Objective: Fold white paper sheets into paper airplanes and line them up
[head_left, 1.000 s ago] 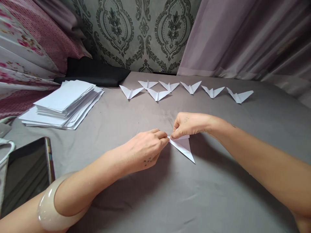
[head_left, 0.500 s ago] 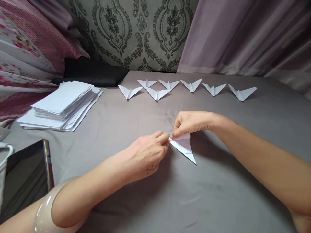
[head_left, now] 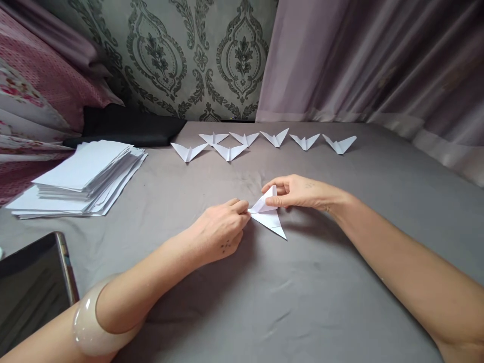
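Head-cam view down onto a grey cloth surface (head_left: 302,302). Near centre, 2 bare hands work 1 white folded paper piece (head_left: 269,218), a pointed triangular shape lying on the cloth w/ its tip aimed toward 5 o'clock.

Left hand (head_left: 219,231) comes in from 8 o'clock; thumb and forefinger are closed in a pinch on the paper's left corner, other fingers curled under. A pale, glossy bangle (head_left: 88,322) sits on the left forearm.

Right hand (head_left: 298,192) comes in from 4 o'clock; thumb and forefinger pinch a raised flap at the paper's top, lifting it off the rest, other fingers loosely extended. The 2 hands are just beside each other, the paper between them.

At 12 o'clock from the hands, well apart, a row of 6 finished folded paper shapes (head_left: 260,141) w/ spread wings lies near the back edge. At 10 o'clock, a thick stack of white sheets (head_left: 81,179), edges uneven. At 8 o'clock, bottom-left corner, a dark phone (head_left: 32,287), screen up.

Behind: patterned wall (head_left: 196,55) at 12, mauve curtain (head_left: 370,60) at 1–2 o'clock, pink floral fabric (head_left: 34,96) at 10–11.
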`<state>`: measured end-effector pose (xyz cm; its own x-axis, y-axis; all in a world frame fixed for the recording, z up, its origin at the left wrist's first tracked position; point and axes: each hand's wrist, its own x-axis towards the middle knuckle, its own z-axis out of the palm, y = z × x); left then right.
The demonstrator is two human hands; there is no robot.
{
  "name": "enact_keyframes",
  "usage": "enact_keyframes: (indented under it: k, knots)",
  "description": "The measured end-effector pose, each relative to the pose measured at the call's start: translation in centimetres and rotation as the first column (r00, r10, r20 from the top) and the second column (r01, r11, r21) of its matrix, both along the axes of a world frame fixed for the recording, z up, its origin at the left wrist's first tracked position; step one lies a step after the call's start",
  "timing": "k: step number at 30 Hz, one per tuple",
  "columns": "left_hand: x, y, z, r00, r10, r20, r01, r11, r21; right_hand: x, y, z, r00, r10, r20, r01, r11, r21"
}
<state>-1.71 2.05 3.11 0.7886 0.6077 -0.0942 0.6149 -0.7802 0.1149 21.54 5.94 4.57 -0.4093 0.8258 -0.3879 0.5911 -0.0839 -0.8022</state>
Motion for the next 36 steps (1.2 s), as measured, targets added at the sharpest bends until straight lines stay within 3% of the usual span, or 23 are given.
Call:
enact_keyframes:
  k: [3, 9, 16, 25, 32, 36]
  knots:
    - [0.1, -0.1, 0.1, 1.000, -0.002, -0.001, 0.002, 1.000, 0.004, 0.2, -1.9, -1.3, 0.992, -0.097, -0.078, 0.104, 0.991, 0.082]
    - [0.2, -0.4, -0.1, 0.999, 0.025, 0.031, -0.025, 0.999, 0.030, -0.5, -3.0, -3.4, 0.965, -0.217, 0.147, 0.151, 0.918, 0.366]
    - [0.8, -0.1, -1.2, 0.977, 0.125, 0.174, -0.135, 0.990, 0.047, -0.7, -3.2, -3.5, 0.951, -0.249, 0.181, 0.167, 0.911, 0.377]
    - [2.3, 1.0, -2.3, 0.896, 0.310, 0.319, -0.321, 0.947, -0.019, -1.4, -4.3, -3.1, 0.919, -0.250, 0.303, 0.075, 0.869, 0.490]
    - [2.1, 1.5, -3.0, 0.865, 0.325, 0.383, -0.295, 0.946, -0.135, -0.8, -4.2, -3.0, 0.904, -0.243, 0.351, 0.061, 0.888, 0.456]
    - [1.8, 1.6, -3.3, 0.834, 0.320, 0.450, -0.263, 0.947, -0.186, 0.0, -4.2, -3.5, 0.921, -0.258, 0.291, 0.084, 0.862, 0.499]
